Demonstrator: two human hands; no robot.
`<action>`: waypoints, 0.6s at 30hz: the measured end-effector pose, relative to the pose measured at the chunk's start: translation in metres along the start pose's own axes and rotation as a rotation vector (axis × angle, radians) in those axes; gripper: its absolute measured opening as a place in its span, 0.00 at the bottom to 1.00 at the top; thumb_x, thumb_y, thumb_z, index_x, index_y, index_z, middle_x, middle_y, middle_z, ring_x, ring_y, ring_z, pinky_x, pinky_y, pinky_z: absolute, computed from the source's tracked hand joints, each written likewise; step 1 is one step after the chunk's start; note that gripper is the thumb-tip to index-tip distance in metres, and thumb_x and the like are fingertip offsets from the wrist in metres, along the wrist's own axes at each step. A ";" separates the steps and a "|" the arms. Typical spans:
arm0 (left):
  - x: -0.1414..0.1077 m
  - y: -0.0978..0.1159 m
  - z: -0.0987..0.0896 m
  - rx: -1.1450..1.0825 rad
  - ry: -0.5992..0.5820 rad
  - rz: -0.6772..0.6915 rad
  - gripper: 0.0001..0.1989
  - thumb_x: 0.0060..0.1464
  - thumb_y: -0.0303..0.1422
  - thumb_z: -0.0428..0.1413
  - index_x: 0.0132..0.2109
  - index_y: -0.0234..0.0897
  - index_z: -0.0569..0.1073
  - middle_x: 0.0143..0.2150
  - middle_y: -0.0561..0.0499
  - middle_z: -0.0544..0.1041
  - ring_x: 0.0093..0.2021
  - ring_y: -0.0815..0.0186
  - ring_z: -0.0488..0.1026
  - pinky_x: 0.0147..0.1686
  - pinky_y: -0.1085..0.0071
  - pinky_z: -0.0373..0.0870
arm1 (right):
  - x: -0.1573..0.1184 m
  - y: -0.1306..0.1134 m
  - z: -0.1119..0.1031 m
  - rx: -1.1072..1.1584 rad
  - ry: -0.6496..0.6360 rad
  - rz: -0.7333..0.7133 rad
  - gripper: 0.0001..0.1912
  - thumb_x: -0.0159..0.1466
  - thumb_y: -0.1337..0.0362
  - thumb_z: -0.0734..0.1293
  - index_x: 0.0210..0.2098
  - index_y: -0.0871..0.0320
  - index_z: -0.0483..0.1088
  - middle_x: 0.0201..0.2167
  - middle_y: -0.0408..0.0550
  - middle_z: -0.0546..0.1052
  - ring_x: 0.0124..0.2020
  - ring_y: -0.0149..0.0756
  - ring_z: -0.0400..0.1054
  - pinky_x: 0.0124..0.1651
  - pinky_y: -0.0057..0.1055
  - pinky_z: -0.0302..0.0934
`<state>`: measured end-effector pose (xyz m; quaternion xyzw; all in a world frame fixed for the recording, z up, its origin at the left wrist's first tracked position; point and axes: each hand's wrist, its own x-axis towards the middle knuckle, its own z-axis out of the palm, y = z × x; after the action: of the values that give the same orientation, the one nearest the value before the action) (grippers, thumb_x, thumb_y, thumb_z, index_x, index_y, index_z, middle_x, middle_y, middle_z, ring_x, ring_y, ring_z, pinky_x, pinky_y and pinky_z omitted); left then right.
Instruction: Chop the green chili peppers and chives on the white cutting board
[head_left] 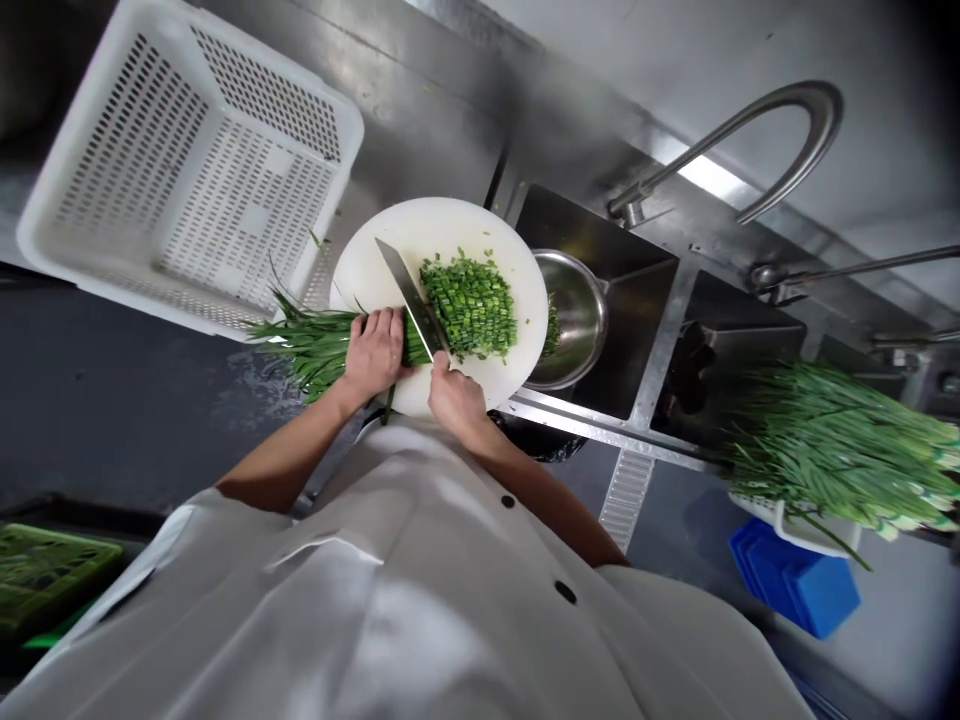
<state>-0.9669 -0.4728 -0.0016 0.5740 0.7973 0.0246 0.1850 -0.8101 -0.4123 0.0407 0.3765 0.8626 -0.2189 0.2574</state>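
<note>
Gripping a wide metal knife [409, 293] with my curled right hand [456, 397].
My left hand [375, 352], fingers half-bent, pins long green stalks [319, 345] on a round white board [450, 222].

we hold long greens [315, 345] on a board [442, 222] with our left hand [375, 350], a knife [412, 302] in our right hand [458, 396].

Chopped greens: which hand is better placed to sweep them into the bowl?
Probably the right hand: it holds the knife beside the chopped greens, nearer the bowl; the left hand holds uncut greens.
</note>
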 end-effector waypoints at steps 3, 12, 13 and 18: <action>-0.008 -0.008 0.000 0.023 -0.027 0.012 0.47 0.55 0.46 0.56 0.75 0.26 0.53 0.69 0.30 0.64 0.67 0.42 0.61 0.69 0.49 0.51 | -0.008 0.019 -0.007 0.054 -0.036 0.003 0.19 0.76 0.63 0.52 0.63 0.61 0.58 0.43 0.63 0.81 0.44 0.50 0.78 0.45 0.39 0.68; 0.040 0.047 0.006 0.025 -0.023 0.017 0.50 0.53 0.47 0.60 0.73 0.20 0.54 0.66 0.26 0.66 0.66 0.39 0.61 0.67 0.49 0.52 | -0.002 0.102 -0.021 0.121 0.078 0.081 0.24 0.76 0.59 0.54 0.68 0.62 0.58 0.45 0.60 0.81 0.49 0.53 0.74 0.48 0.37 0.64; 0.046 0.055 0.006 0.027 -0.026 -0.001 0.52 0.52 0.47 0.61 0.74 0.19 0.52 0.67 0.26 0.65 0.66 0.39 0.61 0.68 0.49 0.52 | -0.002 0.106 -0.022 0.116 0.083 0.087 0.24 0.76 0.59 0.54 0.68 0.62 0.58 0.45 0.60 0.81 0.49 0.53 0.74 0.48 0.37 0.63; 0.059 0.049 -0.005 0.048 -0.102 -0.009 0.65 0.46 0.56 0.65 0.76 0.21 0.44 0.72 0.26 0.58 0.72 0.38 0.53 0.72 0.48 0.44 | -0.004 0.110 -0.025 0.094 0.077 0.097 0.23 0.76 0.60 0.53 0.67 0.62 0.58 0.45 0.60 0.81 0.49 0.52 0.74 0.48 0.36 0.63</action>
<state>-0.9403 -0.4009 -0.0007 0.5751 0.7899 -0.0245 0.2117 -0.7309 -0.3314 0.0423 0.4377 0.8413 -0.2317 0.2165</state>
